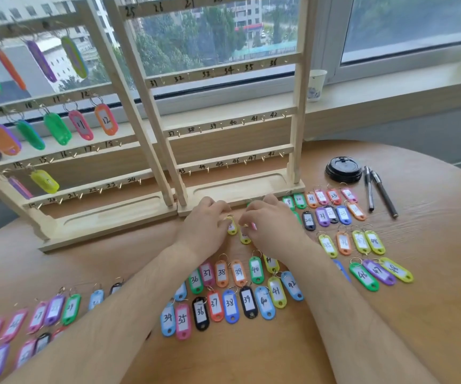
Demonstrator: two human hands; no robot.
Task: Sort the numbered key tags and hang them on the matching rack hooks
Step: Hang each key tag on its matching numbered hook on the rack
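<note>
Both hands meet at the centre of the desk [431, 245], just in front of the right rack [223, 123], whose hooks numbered 25 to 48 are all bare. The left hand [204, 223] has curled fingers pinching the ring of a yellow tag [232, 228]. The right hand [268, 220], also curled, pinches the top of a second yellow tag [244, 236] just beside the first. Their numbers are hidden. At 6 o'clock from the hands lie two rows of tags [235, 289] marked 34 to 42. At 3 o'clock sits a cluster marked 19 to 24 [323, 206], and at 4 o'clock the tags marked 45 to 48 [362, 256]. At 10 o'clock the left rack [107, 217] carries hung tags, among them orange 12 [106, 119] and pink 11 [80, 124]. Two pens [381, 192] and a black lid [343, 169] lie at 2 o'clock.
</note>
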